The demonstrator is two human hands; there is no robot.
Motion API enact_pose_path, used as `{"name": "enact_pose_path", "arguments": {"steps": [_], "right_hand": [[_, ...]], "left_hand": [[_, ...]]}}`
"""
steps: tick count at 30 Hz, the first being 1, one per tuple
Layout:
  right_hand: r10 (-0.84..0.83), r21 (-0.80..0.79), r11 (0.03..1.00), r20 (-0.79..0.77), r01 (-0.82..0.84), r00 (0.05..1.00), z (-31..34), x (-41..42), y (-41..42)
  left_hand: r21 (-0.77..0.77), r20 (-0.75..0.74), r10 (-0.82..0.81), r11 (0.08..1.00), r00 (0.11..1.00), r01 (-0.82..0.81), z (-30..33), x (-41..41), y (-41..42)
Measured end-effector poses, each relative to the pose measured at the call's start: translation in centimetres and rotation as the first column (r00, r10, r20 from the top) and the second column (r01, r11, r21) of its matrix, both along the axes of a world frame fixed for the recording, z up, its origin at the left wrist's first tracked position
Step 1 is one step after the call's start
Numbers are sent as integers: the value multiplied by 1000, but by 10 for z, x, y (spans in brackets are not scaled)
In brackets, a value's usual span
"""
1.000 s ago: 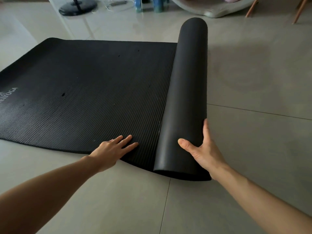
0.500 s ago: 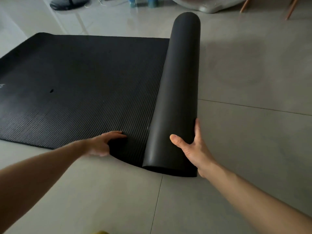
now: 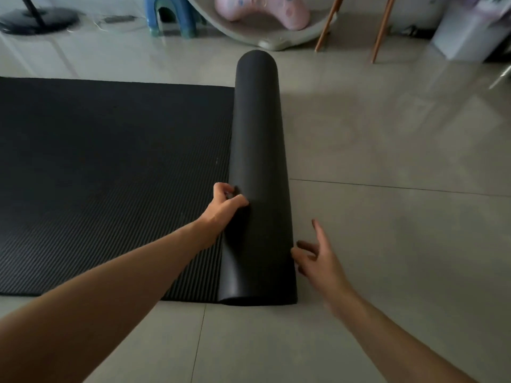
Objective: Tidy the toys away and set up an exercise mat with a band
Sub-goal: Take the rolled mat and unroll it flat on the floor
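Note:
A black ribbed exercise mat [image 3: 110, 175] lies partly unrolled on the tiled floor, its flat part spreading to the left. The rolled part [image 3: 258, 161] stands as a thick tube running away from me. My left hand [image 3: 226, 205] rests against the roll's left side with its fingers curled, knuckles on the tube. To the right of the roll's near end, my right hand [image 3: 318, 261] hovers with fingers spread and relaxed, just off the tube. No band is in view.
At the back stand a blue plastic stool [image 3: 172, 16], a pink toy [image 3: 262, 9] in a grey tub [image 3: 276, 41], two wooden legs [image 3: 383, 26], a fan base [image 3: 38, 19] and a white box [image 3: 470, 31]. Bare tiles [image 3: 401, 189] stretch to the right of the roll.
My left hand moved from the flat mat onto the roll's left side. My right hand let go of the roll's near end and pulled off to its right. The view tilted up.

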State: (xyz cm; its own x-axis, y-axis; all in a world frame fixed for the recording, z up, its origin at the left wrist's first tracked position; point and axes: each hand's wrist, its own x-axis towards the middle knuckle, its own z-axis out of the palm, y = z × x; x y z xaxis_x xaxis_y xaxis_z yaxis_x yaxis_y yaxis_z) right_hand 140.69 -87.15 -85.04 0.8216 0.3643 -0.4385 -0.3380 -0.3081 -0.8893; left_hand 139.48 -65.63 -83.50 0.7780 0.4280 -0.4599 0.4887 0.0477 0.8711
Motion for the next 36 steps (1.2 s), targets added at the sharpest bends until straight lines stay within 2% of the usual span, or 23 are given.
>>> {"name": "enact_pose_path", "arguments": {"steps": [3,6,9,11,13,15,18,21,22,24,26,28,29,31,32,34,36], "right_hand": [[45,-171,985,235,-4,971,9,12,-25],[74,-216,976,444,27,893,18,17,-43],[88,-213,974,651,70,754,27,15,-56],[88,-210,969,781,127,618,34,14,-67],[130,-215,967,882,141,454,37,12,-82],[237,-273,960,914,67,328,37,9,-93],[439,-450,893,857,-23,269,26,9,-105],[553,-579,813,797,52,243,13,15,-121],[581,-610,788,781,80,228,10,17,-128],[636,-673,729,733,123,240,5,19,-145],[633,-694,703,711,155,308,1,21,-157],[590,-685,701,713,199,378,-2,25,-166],[565,-682,694,714,231,413,-5,26,-172],[523,-691,658,705,299,479,-4,30,-176],[501,-710,624,684,326,530,-5,31,-178],[467,-779,533,596,331,653,-5,35,-181],[430,-864,429,452,263,782,-7,42,-187]], "left_hand": [[130,85,-122,985,989,111,4,18,-36],[311,130,-273,924,953,222,6,36,-77],[523,24,-452,766,892,374,16,56,-108],[547,-5,-571,685,821,481,23,73,-129],[461,31,-631,697,775,549,30,85,-150],[381,111,-637,736,763,559,33,93,-166],[220,276,-549,835,789,504,39,103,-188],[-98,384,-337,911,860,400,40,112,-207],[-157,395,-273,921,877,357,37,114,-210],[-187,414,-215,931,885,313,25,114,-216],[-118,417,-206,954,886,277,10,108,-218],[136,386,-255,966,886,219,-4,102,-222],[309,350,-320,927,881,214,-12,97,-226],[589,270,-480,768,834,252,-23,83,-225],[668,217,-562,682,799,298,-30,76,-226],[748,51,-695,503,717,434,-44,58,-225],[764,-268,-749,218,606,607,-60,38,-221]]}}
